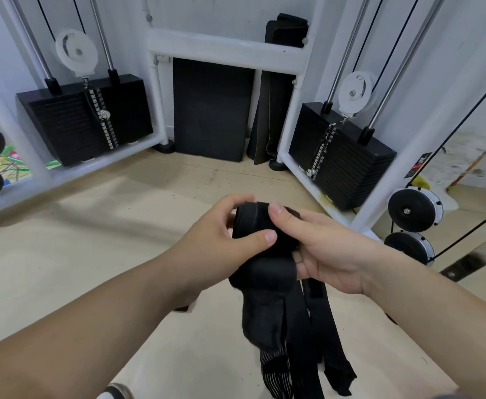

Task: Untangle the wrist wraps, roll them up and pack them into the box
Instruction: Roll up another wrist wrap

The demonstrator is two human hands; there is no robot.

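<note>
A bundle of black wrist wraps (267,272) is held in the air in front of me, above the floor. Its top end is wound into a tight roll (251,220). My left hand (221,240) grips that roll from the left, thumb across its front. My right hand (325,249) holds it from the right, thumb pressed on top and fingers curled under the bundle. Several loose black straps (316,347) hang down tangled from the bundle, one with thin white stripes (273,367). No box is in view.
A white cable machine frame (227,50) stands ahead with black weight stacks at left (83,119) and right (342,171). Black mats (210,110) lean against the wall between them. Weight plates (414,210) sit at right. Beige floor (92,240) spreads below.
</note>
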